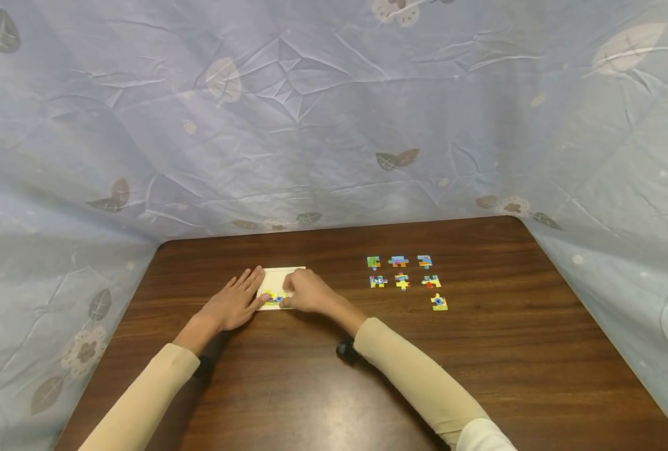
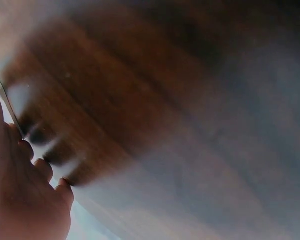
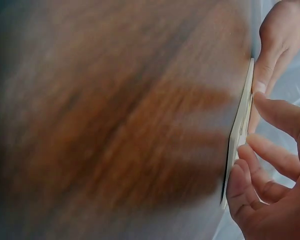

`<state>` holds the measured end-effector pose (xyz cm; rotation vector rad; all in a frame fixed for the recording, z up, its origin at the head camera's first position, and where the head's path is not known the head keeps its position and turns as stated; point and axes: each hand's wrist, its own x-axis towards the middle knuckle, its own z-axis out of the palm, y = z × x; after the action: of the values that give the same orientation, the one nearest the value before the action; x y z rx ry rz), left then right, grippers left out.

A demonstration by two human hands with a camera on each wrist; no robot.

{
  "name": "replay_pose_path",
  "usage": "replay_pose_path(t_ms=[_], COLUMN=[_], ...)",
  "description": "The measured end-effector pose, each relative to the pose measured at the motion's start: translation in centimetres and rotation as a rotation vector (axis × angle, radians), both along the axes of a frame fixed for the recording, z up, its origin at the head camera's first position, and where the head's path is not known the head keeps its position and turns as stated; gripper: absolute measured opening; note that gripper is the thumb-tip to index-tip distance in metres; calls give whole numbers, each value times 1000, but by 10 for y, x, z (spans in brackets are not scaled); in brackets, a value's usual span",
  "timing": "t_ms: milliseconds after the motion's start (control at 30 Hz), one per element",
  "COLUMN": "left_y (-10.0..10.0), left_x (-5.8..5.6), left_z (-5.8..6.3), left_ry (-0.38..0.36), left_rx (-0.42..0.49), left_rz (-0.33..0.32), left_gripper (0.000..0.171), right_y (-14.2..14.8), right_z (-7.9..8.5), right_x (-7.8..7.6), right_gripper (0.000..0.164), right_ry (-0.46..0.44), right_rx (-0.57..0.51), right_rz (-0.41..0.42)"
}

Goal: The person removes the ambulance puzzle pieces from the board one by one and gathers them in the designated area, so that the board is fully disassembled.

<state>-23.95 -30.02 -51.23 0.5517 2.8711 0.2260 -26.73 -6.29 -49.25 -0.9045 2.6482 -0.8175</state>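
Note:
A pale, shallow puzzle tray lies on the table with colourful puzzle pieces along its near edge. Flat across the tray's left side rests my left hand, its fingers straight and the thumb at the near corner. My right hand bends over the tray's right part. Its thumb and fingertips pinch at a puzzle piece, which they partly cover. The right wrist view shows those fingers curled against the tray's edge; the piece itself is hidden there. Only the left hand and a sliver of tray appear in the left wrist view.
Right of the tray, several loose puzzle pieces lie spaced in rows, among them a blue piece and a yellow one with a blue round spot. The brown wooden table meets a patterned cloth at the back and sides.

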Motion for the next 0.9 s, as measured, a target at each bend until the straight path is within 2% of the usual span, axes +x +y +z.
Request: replay_pose_path(t_ms=[267,600,900], left_y=[2,3,3], left_x=[0,3,1], left_z=[2,5,5], left_ry=[-3,1,2], left_rx=[-8,-24,-37], left_rz=[5,1,2], left_gripper=[75,75,75], right_y=[-6,-9,-8], right_z=[-1,0,-1], right_x=[-1,0,-3], right_gripper=[39,38,38], right_ry=[59,2,2], right_rx=[59,71,71], right_rz=[-19,-36,-24])
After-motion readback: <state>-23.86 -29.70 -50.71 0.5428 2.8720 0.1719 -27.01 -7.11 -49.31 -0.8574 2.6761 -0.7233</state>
